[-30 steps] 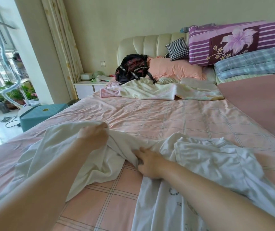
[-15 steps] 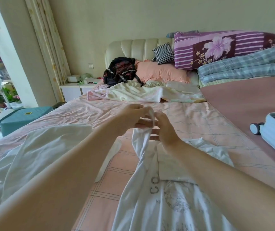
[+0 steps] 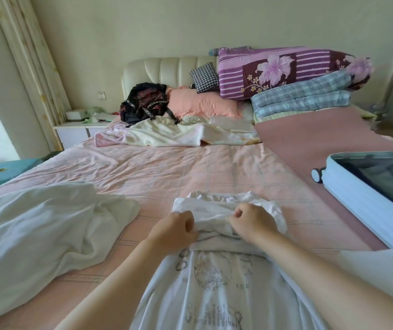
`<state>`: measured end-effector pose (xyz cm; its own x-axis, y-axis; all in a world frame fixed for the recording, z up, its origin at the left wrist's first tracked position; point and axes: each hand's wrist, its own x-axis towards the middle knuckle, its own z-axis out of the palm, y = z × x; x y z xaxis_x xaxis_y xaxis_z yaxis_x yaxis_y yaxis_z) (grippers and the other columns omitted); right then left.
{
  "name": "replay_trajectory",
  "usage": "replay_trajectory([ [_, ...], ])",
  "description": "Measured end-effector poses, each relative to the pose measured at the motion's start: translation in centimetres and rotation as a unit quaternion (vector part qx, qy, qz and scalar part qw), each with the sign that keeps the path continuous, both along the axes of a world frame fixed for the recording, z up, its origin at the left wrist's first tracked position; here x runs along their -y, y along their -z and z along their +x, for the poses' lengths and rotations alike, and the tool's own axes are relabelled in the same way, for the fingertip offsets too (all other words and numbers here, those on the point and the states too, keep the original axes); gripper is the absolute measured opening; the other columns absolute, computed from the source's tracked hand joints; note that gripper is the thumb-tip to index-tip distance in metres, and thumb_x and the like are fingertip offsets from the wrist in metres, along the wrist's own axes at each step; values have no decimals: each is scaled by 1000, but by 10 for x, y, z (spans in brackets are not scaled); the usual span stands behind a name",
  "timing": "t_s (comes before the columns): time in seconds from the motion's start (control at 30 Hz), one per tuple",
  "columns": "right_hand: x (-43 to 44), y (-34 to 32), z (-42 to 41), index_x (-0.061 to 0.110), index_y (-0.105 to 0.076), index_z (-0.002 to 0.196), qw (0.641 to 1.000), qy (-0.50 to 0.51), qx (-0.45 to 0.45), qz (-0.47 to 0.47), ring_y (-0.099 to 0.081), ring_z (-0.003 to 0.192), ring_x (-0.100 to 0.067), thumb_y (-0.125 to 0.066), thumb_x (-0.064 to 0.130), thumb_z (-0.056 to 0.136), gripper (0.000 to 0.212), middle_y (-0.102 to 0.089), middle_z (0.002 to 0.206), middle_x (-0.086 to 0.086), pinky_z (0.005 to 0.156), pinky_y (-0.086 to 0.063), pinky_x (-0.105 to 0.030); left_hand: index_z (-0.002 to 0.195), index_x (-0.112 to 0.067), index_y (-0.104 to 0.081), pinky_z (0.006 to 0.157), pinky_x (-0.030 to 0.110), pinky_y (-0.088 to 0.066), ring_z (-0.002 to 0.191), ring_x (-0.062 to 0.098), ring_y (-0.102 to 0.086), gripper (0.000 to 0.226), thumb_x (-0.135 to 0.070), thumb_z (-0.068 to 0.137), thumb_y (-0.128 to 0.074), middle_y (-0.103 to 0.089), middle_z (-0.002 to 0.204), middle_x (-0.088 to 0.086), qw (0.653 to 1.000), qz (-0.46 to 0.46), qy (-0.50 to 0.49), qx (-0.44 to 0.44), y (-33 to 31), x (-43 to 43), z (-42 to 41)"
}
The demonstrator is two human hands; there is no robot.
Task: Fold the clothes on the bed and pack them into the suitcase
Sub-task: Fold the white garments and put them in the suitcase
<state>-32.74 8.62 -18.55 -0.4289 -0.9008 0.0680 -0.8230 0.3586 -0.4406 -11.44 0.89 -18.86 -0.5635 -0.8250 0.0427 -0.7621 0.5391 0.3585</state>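
The white printed shirt (image 3: 214, 282) lies nearest, spread flat down the middle of the bed with its faint print facing up. Half a second ago both hands held a twisted part of it up in the air; now they are down on the sheet, and the far end of the shirt lies turned back over its body in a rumpled band. The left hand (image 3: 174, 231) and right hand (image 3: 252, 222) sit side by side on that band, fingers curled and pinching the cloth. I judge the first fold is being laid and needs smoothing before the next; nothing is packed from this shirt yet. At near left a second white garment (image 3: 43, 225) lies in a loose heap, unfolded, apart from the shirt. At right the pale blue suitcase (image 3: 366, 206) lies open on the bed, close to the right arm, its contents blurred. The pink checked sheet (image 3: 190, 167) runs on to a crumpled cream blanket (image 3: 167, 134), a black backpack (image 3: 146, 103), a peach pillow (image 3: 202, 103) and stacked quilts (image 3: 285, 70) against the headboard (image 3: 167, 70). A nightstand (image 3: 76, 132) and curtain (image 3: 31, 55) stand far left.
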Motion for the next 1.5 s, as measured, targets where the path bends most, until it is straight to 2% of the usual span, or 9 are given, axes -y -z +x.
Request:
replay_trajectory([
  [0.1,-2,17,6,22,-48,60,995,-16,-94,23,-63,84,-21,-44,69,84,53,-58,71,7,79,-46,-33,79,-25,-47,59,29,-40,76,17,-51,25,-40,83,-66,-51,83,-9,997,-59,15,39,17,-6,3],
  [0.23,-6,21,3,17,-58,64,995,0,55,-77,-63,74,-18,-67,42,87,36,-62,65,6,66,-44,-29,104,-25,-65,73,32,-51,88,18,-59,18,-17,89,-57,-61,100,-7,997,-80,3,0,17,-9,12],
  [0.4,-20,5,-21,15,-70,70,984,-31,129,-121,-57,68,-5,-76,28,81,18,-66,67,11,73,-43,-26,73,-33,-72,72,20,-48,81,9,-58,36,-2,77,-54,-60,87,-13,995,-9,5,-100,-1,-16,26],
  [0.53,-31,5,-37,9,-60,56,989,-136,-13,52,-60,71,-8,-52,49,76,46,-65,66,-1,94,-34,-25,66,-30,-72,65,23,-50,74,9,-60,32,-7,74,-51,-70,84,-9,993,88,34,73,-10,-26,26],
  [0.73,-12,4,-30,20,-46,53,993,-72,-39,-81,-61,68,-20,-43,39,94,45,-62,66,4,70,-51,-37,73,-11,-65,59,40,-50,59,17,-53,22,-16,83,-46,-65,69,-1,1000,-7,5,-14,-5,-23,10],
  [1.03,32,20,-27,19,-76,74,997,-55,1,54,-68,75,-10,-72,46,85,30,-73,71,10,76,-53,-30,109,-23,-58,89,30,-46,105,14,-48,22,-36,92,-61,-54,111,-11,986,-147,45,-59,26,2,1],
  [1.2,48,14,-41,21,-69,83,972,51,-220,-60,-61,93,-21,-55,34,92,21,-70,98,5,82,-34,-34,127,-26,-43,104,31,-35,119,14,-36,56,-57,84,-61,-37,127,-9,992,-122,16,-34,47,-1,4],
  [1.3,58,11,-31,25,-65,115,954,9,-289,84,-53,117,-22,-57,30,91,26,-62,120,2,100,-33,-39,118,-26,-42,95,30,-38,110,13,-40,57,-69,80,-50,-38,115,-11,992,-115,-30,-36,47,1,11],
  [1.5,108,-7,42,21,-66,109,974,-146,-165,-55,-53,111,-25,-45,16,92,28,-59,120,-1,96,-42,-38,65,-19,-50,52,27,-33,61,16,-53,49,-60,92,-45,-54,62,-7,987,-43,-150,33,22,17,38],
])
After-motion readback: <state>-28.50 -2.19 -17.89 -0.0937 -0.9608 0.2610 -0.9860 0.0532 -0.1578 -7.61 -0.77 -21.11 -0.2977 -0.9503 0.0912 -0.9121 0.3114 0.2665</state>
